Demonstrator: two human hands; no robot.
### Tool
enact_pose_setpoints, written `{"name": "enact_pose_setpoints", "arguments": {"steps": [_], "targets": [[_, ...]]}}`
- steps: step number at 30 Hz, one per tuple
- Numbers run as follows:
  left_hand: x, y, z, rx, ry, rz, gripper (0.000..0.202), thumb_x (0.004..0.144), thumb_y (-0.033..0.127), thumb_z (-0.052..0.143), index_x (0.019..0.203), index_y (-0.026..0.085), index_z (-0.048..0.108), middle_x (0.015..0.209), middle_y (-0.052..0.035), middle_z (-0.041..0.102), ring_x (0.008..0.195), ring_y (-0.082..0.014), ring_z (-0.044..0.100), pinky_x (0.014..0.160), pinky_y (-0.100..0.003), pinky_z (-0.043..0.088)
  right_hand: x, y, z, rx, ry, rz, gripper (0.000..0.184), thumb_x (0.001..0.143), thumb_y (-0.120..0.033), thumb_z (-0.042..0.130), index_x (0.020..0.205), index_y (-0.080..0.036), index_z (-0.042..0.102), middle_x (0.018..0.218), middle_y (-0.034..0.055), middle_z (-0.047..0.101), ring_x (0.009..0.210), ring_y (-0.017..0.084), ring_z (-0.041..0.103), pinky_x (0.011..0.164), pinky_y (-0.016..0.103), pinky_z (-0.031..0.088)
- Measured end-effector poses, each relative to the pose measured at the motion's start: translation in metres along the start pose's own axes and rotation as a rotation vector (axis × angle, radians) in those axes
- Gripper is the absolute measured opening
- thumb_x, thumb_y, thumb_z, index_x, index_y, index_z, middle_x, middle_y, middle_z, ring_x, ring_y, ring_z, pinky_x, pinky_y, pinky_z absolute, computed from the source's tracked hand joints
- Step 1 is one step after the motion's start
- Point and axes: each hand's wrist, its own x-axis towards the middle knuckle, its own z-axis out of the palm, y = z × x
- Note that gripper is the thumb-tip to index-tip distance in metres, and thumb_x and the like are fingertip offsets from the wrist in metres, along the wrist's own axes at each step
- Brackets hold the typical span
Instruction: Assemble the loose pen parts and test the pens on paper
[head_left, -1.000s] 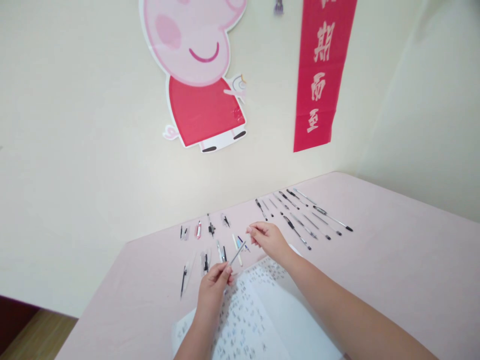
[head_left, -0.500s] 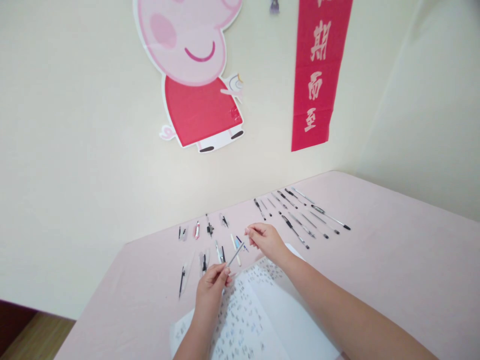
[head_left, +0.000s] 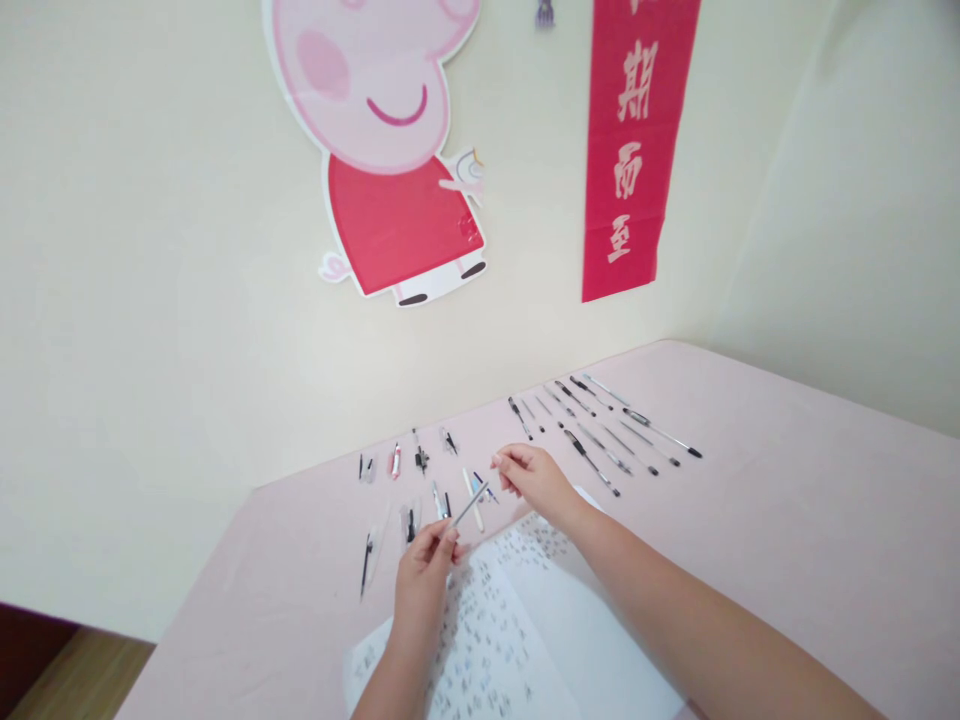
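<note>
Between the thumb and fingers of my left hand [head_left: 429, 560] is a thin grey pen refill [head_left: 471, 506], slanting up to the right. Its lower end is hidden in the grip. My right hand [head_left: 531, 478] is closed in a pinch just beyond the refill's upper tip, with a small gap between them. Whatever the right fingertips hold, if anything, is too small to make out. Beneath both hands lies an open booklet or folded sheet [head_left: 495, 640] covered with small printed marks. A white pen [head_left: 474, 500] and a blue-and-white one [head_left: 485, 488] lie behind the refill.
Left of my hands, several pens and pen parts lie spread out, among them a pink-and-white pen [head_left: 395, 461] and a black one [head_left: 366, 565]. To the right, several pens [head_left: 592, 462] rest in slanting rows on the pink tabletop [head_left: 787, 500]. A wall [head_left: 187, 300] borders the table's back edge.
Almost nothing differs. The view has shifted very slightly, and both hands keep the same grip and position.
</note>
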Motion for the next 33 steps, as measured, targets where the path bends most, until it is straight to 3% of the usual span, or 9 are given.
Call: {"name": "enact_pose_setpoints", "arguments": {"steps": [7, 12, 17, 21, 26, 29, 33], "targets": [[0.000, 0.003, 0.001, -0.223, 0.033, -0.082, 0.042, 0.066, 0.040, 0.068, 0.099, 0.017, 0.059, 0.067, 0.0026, 0.055, 0.060, -0.0089, 0.052, 0.061, -0.022, 0.044, -0.001, -0.003, -0.004, 0.266, -0.097, 0.150, 0.030, 0.068, -0.042, 0.063, 0.076, -0.013, 0.063, 0.050, -0.0032, 0.054, 0.042, 0.006, 0.044, 0.042, 0.019, 0.034], [0.000, 0.004, 0.003, -0.265, 0.016, -0.049, 0.051, 0.069, 0.039, 0.066, 0.114, 0.023, 0.047, 0.075, 0.0038, 0.052, 0.060, -0.0080, 0.052, 0.059, -0.022, 0.044, 0.005, -0.007, -0.018, 0.322, 0.035, 0.085, 0.034, 0.068, -0.042, 0.064, 0.085, -0.013, 0.066, 0.063, 0.0021, 0.062, 0.054, 0.009, 0.053, 0.047, 0.019, 0.039], [-0.002, 0.003, 0.003, -0.141, -0.039, -0.079, 0.040, 0.071, 0.042, 0.063, 0.102, 0.018, 0.054, 0.068, 0.0026, 0.053, 0.059, -0.0089, 0.051, 0.059, -0.022, 0.042, 0.015, 0.008, -0.030, 0.090, 0.119, -0.022, 0.032, 0.073, -0.035, 0.059, 0.094, -0.012, 0.066, 0.075, 0.0070, 0.066, 0.067, 0.013, 0.058, 0.051, 0.021, 0.045], [-0.002, 0.002, 0.001, -0.004, -0.131, -0.034, 0.031, 0.073, 0.042, 0.060, 0.091, 0.016, 0.059, 0.060, 0.0023, 0.053, 0.057, -0.0101, 0.050, 0.057, -0.023, 0.040, 0.022, 0.038, -0.029, -0.106, 0.155, 0.022, 0.031, 0.077, -0.026, 0.053, 0.103, -0.016, 0.065, 0.083, 0.0063, 0.067, 0.065, 0.011, 0.058, 0.050, 0.021, 0.047], [-0.002, 0.002, 0.004, 0.054, -0.205, -0.008, 0.034, 0.070, 0.046, 0.061, 0.085, 0.015, 0.062, 0.057, 0.0018, 0.054, 0.052, -0.0103, 0.048, 0.053, -0.023, 0.039, 0.024, 0.070, -0.027, -0.257, 0.112, -0.060, 0.034, 0.080, -0.024, 0.050, 0.110, -0.017, 0.063, 0.092, 0.0070, 0.068, 0.074, 0.014, 0.061, 0.063, 0.027, 0.051], [-0.002, 0.000, 0.006, 0.085, -0.253, -0.013, 0.037, 0.067, 0.047, 0.063, 0.084, 0.015, 0.063, 0.060, 0.0006, 0.056, 0.053, -0.0109, 0.048, 0.051, -0.023, 0.038, 0.021, 0.075, -0.028, -0.375, 0.069, -0.134, 0.033, 0.080, -0.020, 0.049, 0.108, -0.015, 0.064, 0.092, 0.0082, 0.069, 0.080, 0.016, 0.062, 0.073, 0.031, 0.050], [-0.002, -0.005, 0.005, 0.177, -0.282, 0.024, 0.036, 0.068, 0.046, 0.062, 0.085, 0.015, 0.064, 0.066, -0.0018, 0.059, 0.059, -0.0134, 0.052, 0.056, -0.024, 0.040, 0.018, 0.068, -0.027, -0.518, 0.038, -0.097, 0.034, 0.080, -0.014, 0.044, 0.106, -0.013, 0.065, 0.083, 0.0070, 0.070, 0.070, 0.015, 0.063, 0.071, 0.028, 0.049]]}}
